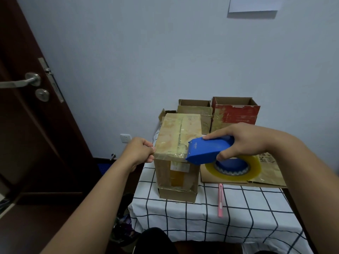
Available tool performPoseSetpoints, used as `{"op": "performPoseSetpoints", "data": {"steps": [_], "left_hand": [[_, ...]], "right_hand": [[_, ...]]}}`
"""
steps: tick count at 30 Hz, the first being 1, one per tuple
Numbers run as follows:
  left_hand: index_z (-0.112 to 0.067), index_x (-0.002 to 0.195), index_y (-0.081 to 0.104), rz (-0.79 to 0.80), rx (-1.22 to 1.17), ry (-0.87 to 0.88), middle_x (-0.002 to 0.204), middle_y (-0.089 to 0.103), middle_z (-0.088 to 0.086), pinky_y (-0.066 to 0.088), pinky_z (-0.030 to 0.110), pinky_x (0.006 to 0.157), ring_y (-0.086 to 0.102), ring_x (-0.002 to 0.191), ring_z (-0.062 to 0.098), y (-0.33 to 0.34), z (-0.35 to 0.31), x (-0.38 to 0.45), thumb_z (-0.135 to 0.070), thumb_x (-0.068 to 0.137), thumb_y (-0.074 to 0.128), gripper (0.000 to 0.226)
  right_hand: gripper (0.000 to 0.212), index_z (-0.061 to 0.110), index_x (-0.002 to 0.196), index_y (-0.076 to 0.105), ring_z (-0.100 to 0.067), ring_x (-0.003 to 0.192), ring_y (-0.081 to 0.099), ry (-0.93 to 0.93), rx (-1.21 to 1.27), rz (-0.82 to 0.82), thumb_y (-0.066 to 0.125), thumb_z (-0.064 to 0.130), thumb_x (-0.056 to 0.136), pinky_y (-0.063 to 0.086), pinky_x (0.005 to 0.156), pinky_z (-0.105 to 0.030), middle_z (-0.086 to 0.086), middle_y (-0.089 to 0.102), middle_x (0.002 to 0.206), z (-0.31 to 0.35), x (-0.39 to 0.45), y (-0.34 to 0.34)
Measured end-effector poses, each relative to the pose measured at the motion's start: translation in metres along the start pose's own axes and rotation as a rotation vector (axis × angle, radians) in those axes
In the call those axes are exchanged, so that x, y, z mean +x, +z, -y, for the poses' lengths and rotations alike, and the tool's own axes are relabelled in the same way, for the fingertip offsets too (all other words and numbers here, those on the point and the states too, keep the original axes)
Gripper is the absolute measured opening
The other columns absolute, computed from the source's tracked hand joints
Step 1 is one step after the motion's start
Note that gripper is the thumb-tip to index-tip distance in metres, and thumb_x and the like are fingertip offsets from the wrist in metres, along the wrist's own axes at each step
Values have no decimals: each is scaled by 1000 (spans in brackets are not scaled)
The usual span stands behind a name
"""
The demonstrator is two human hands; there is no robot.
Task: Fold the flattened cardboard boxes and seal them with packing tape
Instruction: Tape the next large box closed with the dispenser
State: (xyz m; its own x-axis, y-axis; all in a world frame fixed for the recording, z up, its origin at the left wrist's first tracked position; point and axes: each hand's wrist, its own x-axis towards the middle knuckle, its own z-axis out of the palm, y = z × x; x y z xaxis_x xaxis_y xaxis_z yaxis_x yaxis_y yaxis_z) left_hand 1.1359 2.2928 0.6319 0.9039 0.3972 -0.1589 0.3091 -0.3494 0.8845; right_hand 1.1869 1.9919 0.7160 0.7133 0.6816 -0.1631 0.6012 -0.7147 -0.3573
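Note:
A tall brown cardboard box stands upright on the checked tablecloth, its top flaps closed and glossy with tape. My left hand pinches the tape end at the box's near left top corner. My right hand grips a blue tape dispenser with a clear-yellow tape roll under it. The dispenser's front edge touches the near right edge of the box top, and a strip of tape runs from it along that edge to my left hand.
A flattened cardboard sheet lies to the right of the box. A pink utility knife lies on the cloth in front. Two open boxes, brown and red, stand at the back wall. A dark door is at left.

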Motion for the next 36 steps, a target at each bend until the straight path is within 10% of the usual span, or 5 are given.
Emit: {"op": "performPoseSetpoints", "data": {"steps": [8,12,15,29,36], "left_hand": [[-11,113,51,10,325,-67,108,58,9,59,40,73,67,84,26,-7,-3,-7,-35,90,63,36],[-14,133,51,-280,570,432,134,51,3,44,32,91,51,114,16,13,-4,-37,-30,94,55,42],[-20,135,50,-91,720,738,141,48,-4,42,29,103,46,123,10,45,1,-57,-26,92,51,44],[-30,138,52,-155,921,771,131,61,5,47,46,100,55,125,29,67,27,-46,-34,89,64,51],[-50,151,16,-107,1059,749,143,45,11,32,46,112,38,135,32,72,14,-53,-42,95,49,65]], "right_hand": [[60,58,134,46,1,94,52,-16,-20,9,73,47,81,37,75,-17,35,45,108,0,2,-1],[59,60,132,47,-2,96,53,-17,17,10,74,46,81,39,78,-18,31,47,111,-3,1,1],[59,60,131,47,-3,96,54,-17,46,6,74,45,81,39,78,-19,30,48,112,-5,0,2],[60,66,126,49,-1,97,58,-44,247,-71,78,43,78,44,83,-19,29,53,116,-42,-16,18],[62,70,123,45,0,99,57,-10,235,-64,78,43,78,47,87,-22,32,52,117,-68,-38,20]]}}
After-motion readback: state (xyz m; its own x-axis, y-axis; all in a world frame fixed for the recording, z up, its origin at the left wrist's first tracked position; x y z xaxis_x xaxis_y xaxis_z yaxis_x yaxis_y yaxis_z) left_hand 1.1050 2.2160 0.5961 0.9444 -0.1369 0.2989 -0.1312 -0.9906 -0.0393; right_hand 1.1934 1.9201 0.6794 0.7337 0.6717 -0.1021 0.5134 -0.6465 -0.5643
